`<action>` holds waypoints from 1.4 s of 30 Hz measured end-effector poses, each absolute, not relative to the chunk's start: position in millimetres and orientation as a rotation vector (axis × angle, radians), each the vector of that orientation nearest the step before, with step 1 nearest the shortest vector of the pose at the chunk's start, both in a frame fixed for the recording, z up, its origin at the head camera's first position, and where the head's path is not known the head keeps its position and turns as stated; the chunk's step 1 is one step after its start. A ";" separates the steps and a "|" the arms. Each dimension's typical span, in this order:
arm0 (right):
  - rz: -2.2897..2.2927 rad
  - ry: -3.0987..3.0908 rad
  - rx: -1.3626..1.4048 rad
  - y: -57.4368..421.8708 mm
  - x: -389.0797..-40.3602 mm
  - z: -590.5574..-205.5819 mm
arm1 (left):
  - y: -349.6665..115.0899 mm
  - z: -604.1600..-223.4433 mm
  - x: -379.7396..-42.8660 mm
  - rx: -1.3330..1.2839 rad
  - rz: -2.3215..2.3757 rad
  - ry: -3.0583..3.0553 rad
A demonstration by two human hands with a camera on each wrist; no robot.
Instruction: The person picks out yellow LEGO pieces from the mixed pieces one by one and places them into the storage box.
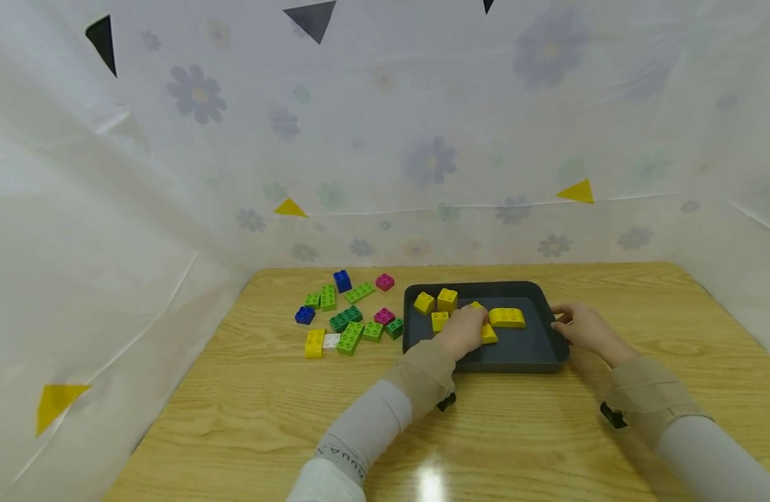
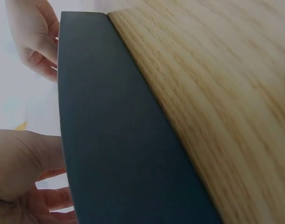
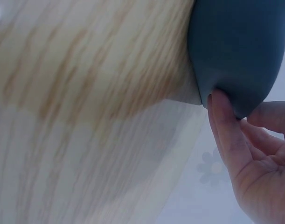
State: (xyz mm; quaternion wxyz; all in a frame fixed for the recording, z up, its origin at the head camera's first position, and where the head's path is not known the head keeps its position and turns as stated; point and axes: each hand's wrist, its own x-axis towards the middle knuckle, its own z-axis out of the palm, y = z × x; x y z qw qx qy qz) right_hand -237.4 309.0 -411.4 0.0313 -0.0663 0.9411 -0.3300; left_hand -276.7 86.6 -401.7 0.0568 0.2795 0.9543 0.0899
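Note:
A dark grey tray [image 1: 510, 355] with yellow building bricks in it lies on the table. My left hand [image 1: 463, 331] reaches down into it with bent fingers, among a yellow brick [image 1: 488, 335] and others beside it; I cannot tell whether it holds one. In the left wrist view the tray's wall hides that hand's fingertips. My right hand [image 1: 582, 326] pinches the tray's right side, its fingers [image 3: 225, 116] against the outer wall and the thumb at the rim. A long yellow brick [image 1: 506, 318] and a yellow block [image 1: 447, 300] also lie inside.
Left of the tray several loose bricks are spread on the wooden table [image 1: 247, 418]: light green bricks [image 1: 350, 338], a blue brick [image 1: 305, 315], a pink brick [image 1: 385, 282], a white brick [image 1: 332, 341] and an arched yellow brick [image 1: 315, 343]. A flowered sheet [image 1: 359, 139] hangs behind.

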 end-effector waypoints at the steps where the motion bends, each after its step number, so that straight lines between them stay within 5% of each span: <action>1: -1.016 2.901 -0.206 308.8 -237.4 -411.3 | 86.6 -402.3 -276.7 0.848 0.267 2.891; 25: -1.025 2.905 -0.204 309.0 -237.0 -412.2 | 85.9 -408.0 -279.4 0.825 0.280 2.853; 42: -1.021 2.898 -0.201 309.7 -237.8 -412.6 | 55.8 -361.5 -297.6 0.893 0.236 2.629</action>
